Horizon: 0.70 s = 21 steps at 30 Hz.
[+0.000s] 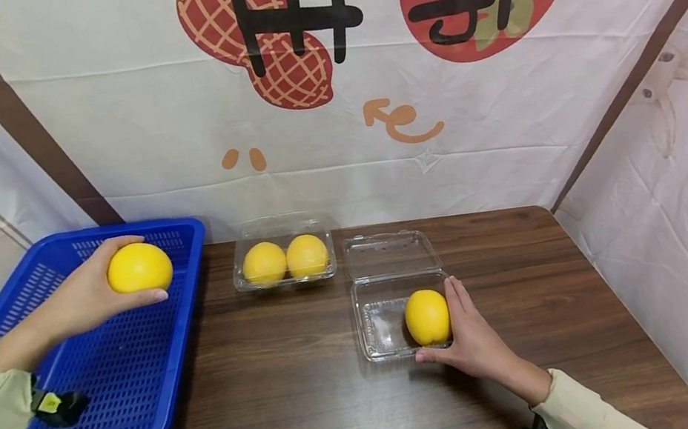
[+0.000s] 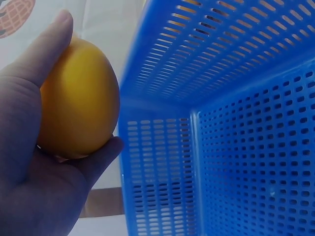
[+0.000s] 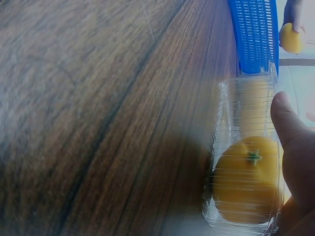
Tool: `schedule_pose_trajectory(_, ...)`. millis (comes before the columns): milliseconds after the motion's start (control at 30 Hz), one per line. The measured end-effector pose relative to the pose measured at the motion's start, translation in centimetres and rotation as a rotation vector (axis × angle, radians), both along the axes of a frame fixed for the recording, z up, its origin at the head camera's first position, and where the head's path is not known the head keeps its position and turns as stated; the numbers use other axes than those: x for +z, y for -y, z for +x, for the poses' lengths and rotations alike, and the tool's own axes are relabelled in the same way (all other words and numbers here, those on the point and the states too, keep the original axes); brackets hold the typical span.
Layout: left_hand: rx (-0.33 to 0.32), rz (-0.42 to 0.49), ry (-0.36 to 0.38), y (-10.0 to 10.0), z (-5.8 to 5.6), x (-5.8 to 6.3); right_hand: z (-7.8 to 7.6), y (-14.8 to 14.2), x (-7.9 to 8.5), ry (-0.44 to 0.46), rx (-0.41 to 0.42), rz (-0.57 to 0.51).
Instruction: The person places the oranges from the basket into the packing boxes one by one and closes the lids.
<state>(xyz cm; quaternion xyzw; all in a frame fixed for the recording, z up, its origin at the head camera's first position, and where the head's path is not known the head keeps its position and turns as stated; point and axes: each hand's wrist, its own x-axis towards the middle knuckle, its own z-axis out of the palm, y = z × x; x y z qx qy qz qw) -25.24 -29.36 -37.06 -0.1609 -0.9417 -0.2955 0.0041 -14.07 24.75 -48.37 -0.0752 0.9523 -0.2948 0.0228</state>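
My left hand (image 1: 82,293) grips a yellow-orange orange (image 1: 139,268), held above the blue plastic basket (image 1: 189,329). In the left wrist view the thumb and fingers wrap the fruit (image 2: 81,98) beside the basket wall (image 2: 162,147). My right hand (image 1: 474,336) is at the front right corner of an opened clear clamshell box (image 1: 379,351), its fingers extended along the right side and its thumb by the front edge. One orange (image 1: 426,315) sits in the right half of that box. Its green stem end (image 3: 254,157) shows through the ribbed plastic wall.
Left of the opened box stands another clear box (image 1: 287,282) with two oranges (image 1: 265,263) inside. The opened box's lid (image 1: 391,253) lies back toward the printed cloth wall (image 1: 327,194). The brown wooden table (image 1: 279,405) spans the front.
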Motion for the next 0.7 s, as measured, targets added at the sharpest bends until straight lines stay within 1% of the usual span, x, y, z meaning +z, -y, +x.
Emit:
schedule_pose_trajectory(333,-0.015,0.01,0.012,-0.5,0.5,0.4,-0.1,0.0,0.0,0.015,0.003,0.001)
schedule_pose_trajectory(700,-0.055,0.02,0.011,-1.7,0.9,0.9,-0.1,0.0,-0.1,-0.009,0.004,0.013)
